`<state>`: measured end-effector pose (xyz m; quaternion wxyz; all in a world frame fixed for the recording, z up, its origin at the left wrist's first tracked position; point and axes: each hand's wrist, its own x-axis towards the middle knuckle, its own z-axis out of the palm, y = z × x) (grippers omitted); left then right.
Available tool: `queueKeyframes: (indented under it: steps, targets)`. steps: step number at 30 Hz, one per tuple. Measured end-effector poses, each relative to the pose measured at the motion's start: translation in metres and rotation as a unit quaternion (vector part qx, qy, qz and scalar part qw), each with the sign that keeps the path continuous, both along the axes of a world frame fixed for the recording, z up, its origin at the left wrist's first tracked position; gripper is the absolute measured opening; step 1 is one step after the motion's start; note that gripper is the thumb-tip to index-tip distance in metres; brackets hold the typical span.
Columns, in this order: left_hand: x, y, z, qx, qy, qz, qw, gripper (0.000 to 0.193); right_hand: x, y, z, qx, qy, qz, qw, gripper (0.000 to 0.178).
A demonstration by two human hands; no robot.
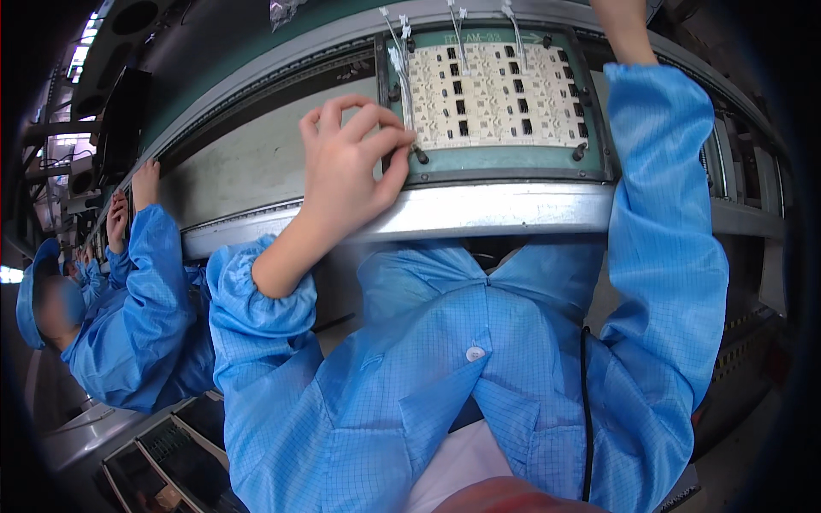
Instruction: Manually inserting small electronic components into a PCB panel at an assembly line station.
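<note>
Silver-railed metal line [513,209] | cream rectangular circuit panel [481,96] in flat green tray [496,161], long axis left-right, just right of nearer bare left hand [346,162], thumb-forefinger drawn close, grip unclear | right hand [623,27] cut off, cannot tell

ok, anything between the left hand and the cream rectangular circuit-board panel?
Nothing visible: the left hand is at the near-left corner of the cream rectangular circuit-board panel, beside thin white wires. A small black knob sits right beside it.
</note>
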<state>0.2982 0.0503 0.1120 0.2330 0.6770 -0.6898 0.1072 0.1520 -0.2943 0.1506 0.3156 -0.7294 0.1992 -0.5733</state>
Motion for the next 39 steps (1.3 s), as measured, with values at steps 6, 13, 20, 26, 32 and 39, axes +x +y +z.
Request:
queueKeyframes:
  steps: [6, 13, 20, 26, 32, 39]
  targets:
    - [0.015, 0.011, 0.013, 0.06, 0.025, -0.038, 0.997, 0.018, -0.038, 0.045, -0.004, 0.111, 0.037, 0.181, 0.977, 0.007]
    - [0.099, -0.133, 0.015, -0.031, -0.071, 0.06, 0.995, 0.016, -0.083, 0.1, -0.022, 0.029, 0.228, 0.099, 0.968, 0.018]
    - [0.117, -0.187, 0.009, -0.058, -0.164, 0.234, 0.957, 0.019, -0.076, 0.131, -0.046, -0.136, 0.244, 0.048, 0.959, 0.009]
    - [0.162, -0.207, 0.019, -0.201, 0.09, 0.182, 0.958, 0.019, -0.064, 0.121, -0.06, -0.244, 0.271, 0.053, 0.929, 0.01]
    - [0.156, -0.237, 0.09, -0.238, 0.316, 0.16, 0.904, 0.019, -0.066, 0.117, -0.059, -0.146, 0.311, 0.065, 0.937, 0.007]
    - [0.072, -0.152, 0.08, -0.248, -0.146, 0.076, 0.955, 0.01, -0.072, 0.117, -0.059, -0.222, 0.324, 0.056, 0.918, 0.006]
